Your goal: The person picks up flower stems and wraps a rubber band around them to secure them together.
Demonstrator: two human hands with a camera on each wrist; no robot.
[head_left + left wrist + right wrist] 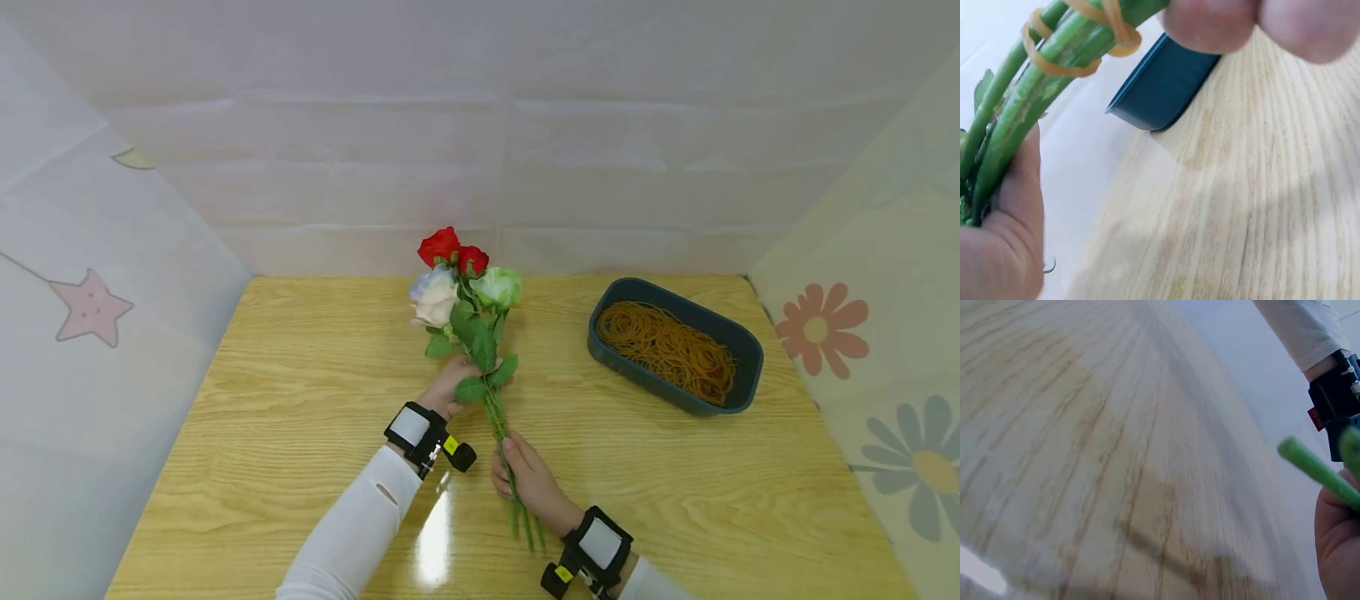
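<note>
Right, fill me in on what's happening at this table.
A person holds a bunch of artificial roses over the wooden table. The left hand grips the stems under the leaves; the right hand holds them lower down. A rubber band is wound round the stems. A dark tray of rubber bands stands to the right.

Even, bright, diffuse light, likely from overhead. White glare patch on the wooden table (300, 433) near its front edge. Soft, faint shadows. Head view bows at edges. Both wrist views blurred; fingertips (1210, 25) out of focus.
</note>
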